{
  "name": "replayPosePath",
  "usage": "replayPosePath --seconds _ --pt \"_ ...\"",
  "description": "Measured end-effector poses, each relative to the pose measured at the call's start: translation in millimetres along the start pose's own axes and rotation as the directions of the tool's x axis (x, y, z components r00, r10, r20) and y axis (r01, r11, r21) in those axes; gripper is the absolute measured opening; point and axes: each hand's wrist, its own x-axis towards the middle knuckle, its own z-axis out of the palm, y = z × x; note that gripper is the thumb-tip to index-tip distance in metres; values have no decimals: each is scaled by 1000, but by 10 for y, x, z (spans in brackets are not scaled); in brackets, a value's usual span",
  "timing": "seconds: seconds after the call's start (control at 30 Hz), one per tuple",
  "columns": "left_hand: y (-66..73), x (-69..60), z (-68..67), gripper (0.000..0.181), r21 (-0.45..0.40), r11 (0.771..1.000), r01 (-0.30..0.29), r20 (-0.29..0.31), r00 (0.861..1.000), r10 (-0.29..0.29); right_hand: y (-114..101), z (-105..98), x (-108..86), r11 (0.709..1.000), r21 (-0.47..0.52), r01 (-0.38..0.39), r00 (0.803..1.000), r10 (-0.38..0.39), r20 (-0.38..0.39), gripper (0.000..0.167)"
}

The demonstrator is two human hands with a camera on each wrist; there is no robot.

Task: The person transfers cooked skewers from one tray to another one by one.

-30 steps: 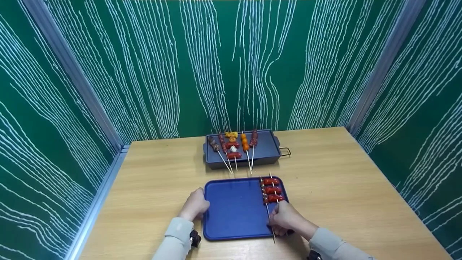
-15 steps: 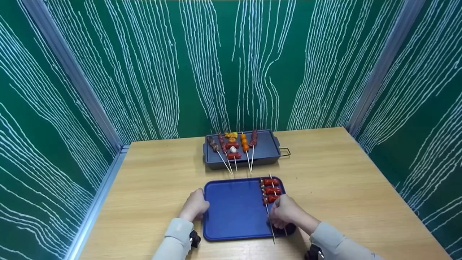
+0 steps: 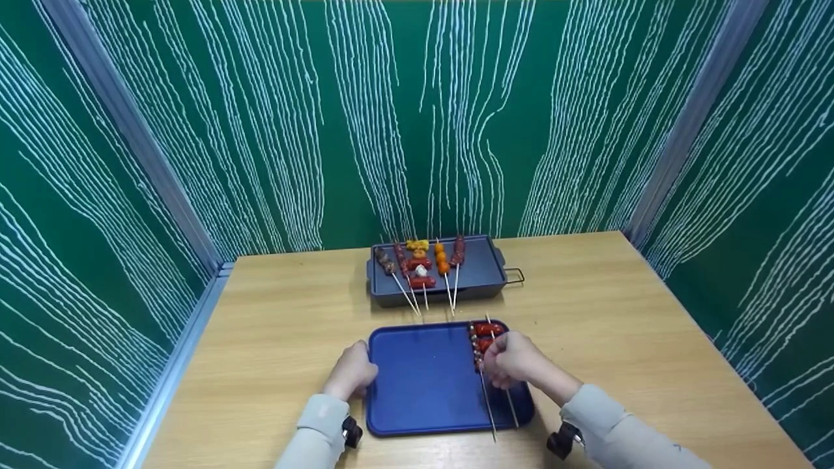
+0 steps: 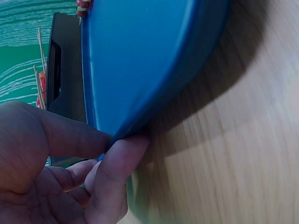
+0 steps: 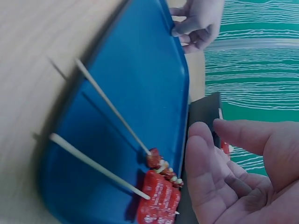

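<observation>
My left hand (image 3: 353,370) pinches the left rim of a blue tray (image 3: 423,384) between thumb and finger, as the left wrist view shows. Two skewers lie along the tray's right side, sticks toward me: a red sausage skewer (image 3: 488,329) and, left of it, a thinner one with small meat and vegetable pieces (image 5: 159,163). Over them hovers my right hand (image 3: 511,359), hiding part of the sausages in the head view. In the right wrist view its thumb and fingers stand apart from the skewers, with nothing between them.
Behind the tray stands a dark grill pan (image 3: 482,260) with a wire handle (image 3: 515,276) at its right. Several skewers lie on it, including an orange-ball skewer (image 3: 442,258), sticks overhanging the front. Green patterned walls enclose the wooden table (image 3: 293,306).
My right hand has let go of the sausage skewer's stick and moved up and away from me, over the sausages. The left hand stays on the tray rim.
</observation>
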Motion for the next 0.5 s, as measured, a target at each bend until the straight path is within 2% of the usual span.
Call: replayPosePath --seconds 0.2,0.33,0.37,0.5 --pt "-45 34 5 26 -33 999 -27 4 1000 28 -99 -61 45 998 41 38 999 -39 6 9" --pt "-71 53 6 25 -41 998 -41 12 999 42 -153 -90 81 991 110 73 996 -77 36 10" --pt "-25 19 -14 26 -43 999 -27 12 1000 28 -164 -97 90 989 128 79 996 -85 40 10" --pt "-11 1 -16 34 -35 999 -10 18 1000 10 -217 -123 125 983 153 99 994 -104 30 9"
